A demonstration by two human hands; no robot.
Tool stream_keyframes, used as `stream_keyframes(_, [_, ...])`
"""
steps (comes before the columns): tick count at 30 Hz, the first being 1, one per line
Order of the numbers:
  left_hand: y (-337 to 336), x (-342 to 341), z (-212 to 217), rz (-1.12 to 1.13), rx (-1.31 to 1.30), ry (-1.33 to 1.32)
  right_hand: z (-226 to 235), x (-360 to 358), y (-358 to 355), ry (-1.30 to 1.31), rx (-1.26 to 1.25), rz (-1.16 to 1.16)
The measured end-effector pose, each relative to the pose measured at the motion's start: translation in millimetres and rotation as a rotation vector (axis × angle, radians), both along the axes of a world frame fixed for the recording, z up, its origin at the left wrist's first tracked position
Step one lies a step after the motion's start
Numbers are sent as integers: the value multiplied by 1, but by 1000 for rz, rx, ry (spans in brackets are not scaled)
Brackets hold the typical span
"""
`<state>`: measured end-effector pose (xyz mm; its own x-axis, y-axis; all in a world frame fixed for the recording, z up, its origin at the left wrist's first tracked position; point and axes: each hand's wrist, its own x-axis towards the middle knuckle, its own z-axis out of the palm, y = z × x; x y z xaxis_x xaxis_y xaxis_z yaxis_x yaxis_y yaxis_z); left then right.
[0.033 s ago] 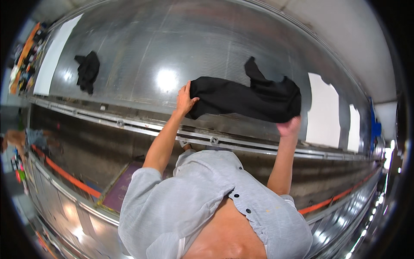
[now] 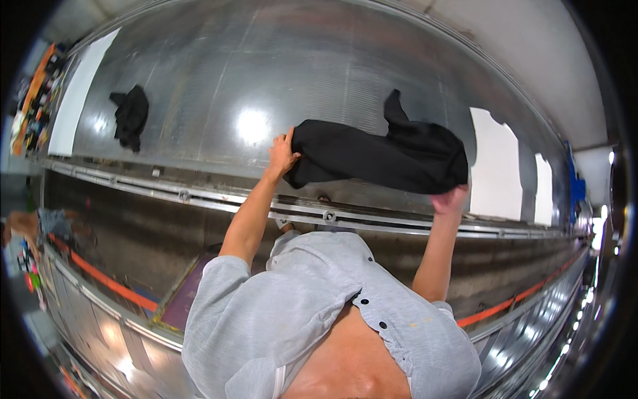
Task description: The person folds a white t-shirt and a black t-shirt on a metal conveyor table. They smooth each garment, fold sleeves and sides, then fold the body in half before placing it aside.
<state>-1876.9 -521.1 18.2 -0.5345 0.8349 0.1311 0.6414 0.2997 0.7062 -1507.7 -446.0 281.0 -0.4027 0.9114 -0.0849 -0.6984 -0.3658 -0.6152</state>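
A long piece of black cloth [image 2: 352, 151], perhaps a garment, is stretched between my two hands over the near part of a metal table. A narrow strip of it sticks up toward the far side, right of its middle. My left hand [image 2: 284, 156] holds the cloth's left end, thumb on top and fingers along the edge. At the lower right corner my right hand [image 2: 452, 199] grips the near edge; its fingers are partly hidden under the fabric and slightly blurred. Another, crumpled black cloth [image 2: 131, 116] lies apart at the left.
The grey metal table [image 2: 219, 80] reaches far to both sides, with a metal rail [image 2: 199, 197] along its near edge. White sheets lie at the left [image 2: 83, 93] and right [image 2: 495, 166]. Another person [image 2: 40, 223] is at the far left.
The right hand and the cloth's right end have shifted slightly right and toward me. My left hand keeps its hold, and the view has moved a little.
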Motion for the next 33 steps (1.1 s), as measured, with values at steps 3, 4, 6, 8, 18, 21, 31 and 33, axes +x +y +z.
stream_keyframes(3, [13, -35, -26, -148, -286, -106, 39, 19, -27, 15, 172, -109])
stream_keyframes(4, [12, -30, -18, -218, -300, -253, 43, 42, -27, 24, 112, -191])
stream_keyframes(6, [2, -35, 0, -252, -288, -625, 52, 69, -27, -73, 103, -361])
stream_keyframes(8, [-13, -43, 20, -167, -227, -1093, 57, 83, -21, -343, 133, -554])
stream_keyframes(18, [84, -150, 263, -180, 679, -1211, 71, 79, 193, -312, 244, -627])
stream_keyframes(21, [50, -146, 334, -405, 921, -1177, 111, 136, 198, -54, 509, -238])
stream_keyframes(31, [-69, -126, 235, 104, 561, -1084, -18, 122, 68, -592, -256, -715])
stream_keyframes(33, [-71, -141, 150, 162, 472, -1051, -83, 139, 48, -509, -332, -665])
